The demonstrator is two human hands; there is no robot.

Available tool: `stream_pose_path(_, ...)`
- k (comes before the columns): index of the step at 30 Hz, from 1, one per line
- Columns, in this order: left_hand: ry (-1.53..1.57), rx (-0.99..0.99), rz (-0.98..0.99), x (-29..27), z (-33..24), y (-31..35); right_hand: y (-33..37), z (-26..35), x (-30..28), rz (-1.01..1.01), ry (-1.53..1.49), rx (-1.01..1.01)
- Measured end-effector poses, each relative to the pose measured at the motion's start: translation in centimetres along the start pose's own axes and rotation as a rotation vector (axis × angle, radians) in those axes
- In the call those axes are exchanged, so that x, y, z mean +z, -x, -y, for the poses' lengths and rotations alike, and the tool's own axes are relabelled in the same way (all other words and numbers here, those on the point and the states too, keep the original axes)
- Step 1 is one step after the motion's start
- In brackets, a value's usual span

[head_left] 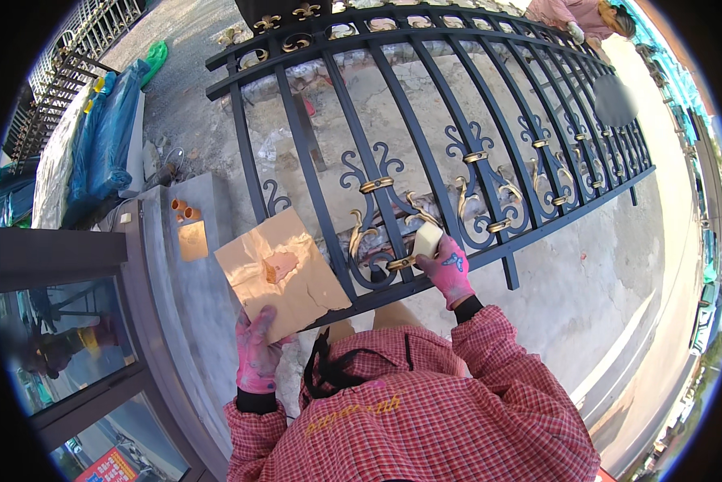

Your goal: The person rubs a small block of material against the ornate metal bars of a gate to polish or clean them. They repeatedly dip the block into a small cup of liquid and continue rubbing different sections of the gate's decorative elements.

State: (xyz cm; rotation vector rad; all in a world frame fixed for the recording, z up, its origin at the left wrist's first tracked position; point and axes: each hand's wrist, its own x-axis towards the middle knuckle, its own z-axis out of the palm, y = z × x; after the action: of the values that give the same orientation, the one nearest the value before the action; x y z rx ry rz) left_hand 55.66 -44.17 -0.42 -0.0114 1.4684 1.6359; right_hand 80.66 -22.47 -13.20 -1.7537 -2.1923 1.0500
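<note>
My left hand (256, 353), in a pink patterned glove, grips the near edge of a square piece of cardboard (306, 281). A wet-looking coppery patch (280, 265) lies on the cardboard's middle. In my right hand (451, 273), gloved likewise, is a small pale block (427, 238) that looks like a sponge. It is held beside the gold collar (401, 263) low on a scroll ornament of a dark iron fence panel (537, 229); whether it touches is unclear. Gold also colours other collars and leaf shapes on the scrolls. The cardboard overlaps the panel's near left corner.
Several orange-brown cups (186, 210) and a small tan sheet (192, 241) lie on the ledge (190, 297) at left, beside a glazed door frame (128, 321). Blue-wrapped panels (104, 145) stand beyond. At the fence's far right end is another person (570, 14) in pink.
</note>
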Motion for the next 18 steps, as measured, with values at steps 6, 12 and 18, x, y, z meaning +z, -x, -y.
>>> stream_pose_path(6, -0.035, -0.058, 0.039, -1.0, -1.4, -1.7, 0.4, 0.3, 0.3, -0.096, -0.025, 0.09)
stream_pose_path(12, -0.056, -0.107, 0.096, -1.0, -2.2, -2.9, 1.0, -1.4, 2.2, -0.164, -0.254, 0.178)
stream_pose_path(18, -0.057, -0.122, 0.13, -1.0, -2.2, -3.9, 3.1, -1.1, 2.4, -0.153, -0.149, 0.232)
